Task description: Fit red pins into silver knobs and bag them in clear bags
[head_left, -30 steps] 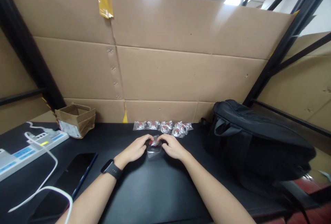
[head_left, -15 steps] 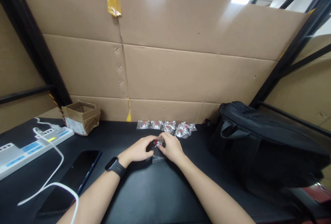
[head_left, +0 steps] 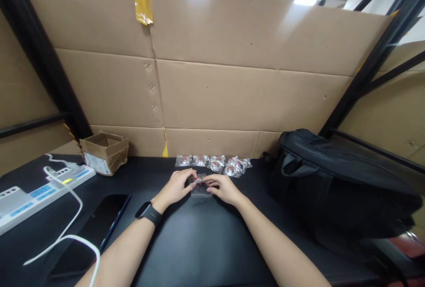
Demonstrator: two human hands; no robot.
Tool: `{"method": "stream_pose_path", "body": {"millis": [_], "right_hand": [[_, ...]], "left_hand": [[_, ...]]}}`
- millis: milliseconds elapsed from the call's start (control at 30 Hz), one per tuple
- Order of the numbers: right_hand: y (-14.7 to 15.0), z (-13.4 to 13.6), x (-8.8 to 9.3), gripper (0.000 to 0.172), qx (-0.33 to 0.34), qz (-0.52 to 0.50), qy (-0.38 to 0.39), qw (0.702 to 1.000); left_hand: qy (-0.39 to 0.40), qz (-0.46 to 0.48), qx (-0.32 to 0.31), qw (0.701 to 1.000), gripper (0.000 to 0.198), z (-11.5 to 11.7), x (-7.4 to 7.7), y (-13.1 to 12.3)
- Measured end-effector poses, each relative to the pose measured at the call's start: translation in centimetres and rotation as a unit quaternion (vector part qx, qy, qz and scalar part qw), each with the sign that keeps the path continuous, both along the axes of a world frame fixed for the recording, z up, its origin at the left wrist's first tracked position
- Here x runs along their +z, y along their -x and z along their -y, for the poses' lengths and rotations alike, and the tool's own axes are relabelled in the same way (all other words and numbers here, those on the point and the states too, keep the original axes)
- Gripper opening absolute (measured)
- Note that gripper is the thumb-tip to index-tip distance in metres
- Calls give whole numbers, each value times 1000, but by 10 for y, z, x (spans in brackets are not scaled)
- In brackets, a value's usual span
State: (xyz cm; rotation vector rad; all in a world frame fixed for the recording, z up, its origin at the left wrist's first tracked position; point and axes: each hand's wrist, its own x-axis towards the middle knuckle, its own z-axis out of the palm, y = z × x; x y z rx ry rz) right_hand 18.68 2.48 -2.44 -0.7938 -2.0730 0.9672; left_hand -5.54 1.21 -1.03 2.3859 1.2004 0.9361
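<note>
A small clear plastic bag (head_left: 201, 192) with a shiny red-and-silver item inside lies low over the black tabletop, between my two hands. My left hand (head_left: 175, 186) has thumb and fingertips closed on its left side. On the opposite side, my right hand (head_left: 226, 189) curls its fingers and thumb onto the bag's right edge. Just beyond my hands are several similar clear bags (head_left: 200, 160) with round silver and red items, some of them overlapping on the right. A dark watch (head_left: 148, 212) is strapped round my left wrist.
An open cardboard box (head_left: 105, 151) stands at the back left beside a white power strip (head_left: 46, 196). A dark phone-like device (head_left: 91, 234) and a white cable (head_left: 75, 236) lie at the left. A black bag (head_left: 335, 185) occupies the right, before a cardboard wall (head_left: 249, 101).
My hands have moved slightly apart, and the right fingers have loosened and spread a little. More of the small plastic bag shows between them, lying flatter.
</note>
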Motion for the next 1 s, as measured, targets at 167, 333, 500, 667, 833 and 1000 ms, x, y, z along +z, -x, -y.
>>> {"method": "stream_pose_path", "body": {"millis": [167, 333, 500, 667, 833, 1000], "right_hand": [[11, -4, -4, 20, -67, 37, -89, 993], [8, -2, 5, 7, -80, 103, -144, 981], [-3, 2, 13, 23, -41, 94, -96, 990], [0, 0, 1, 16, -104, 51, -10, 993], [3, 5, 8, 48, -103, 77, -114, 985], [-6, 15, 24, 58, -17, 210, -196, 958]], "left_hand": [[-24, -39, 24, 999, 18, -5, -1, 0], [8, -37, -20, 999, 14, -2, 2, 1], [56, 4, -35, 998, 31, 4, 7, 3], [79, 54, 26, 995, 23, 5, 2, -5], [48, 41, -18, 998, 32, 4, -2, -7], [10, -81, -12, 997, 31, 9, 4, -2]]}}
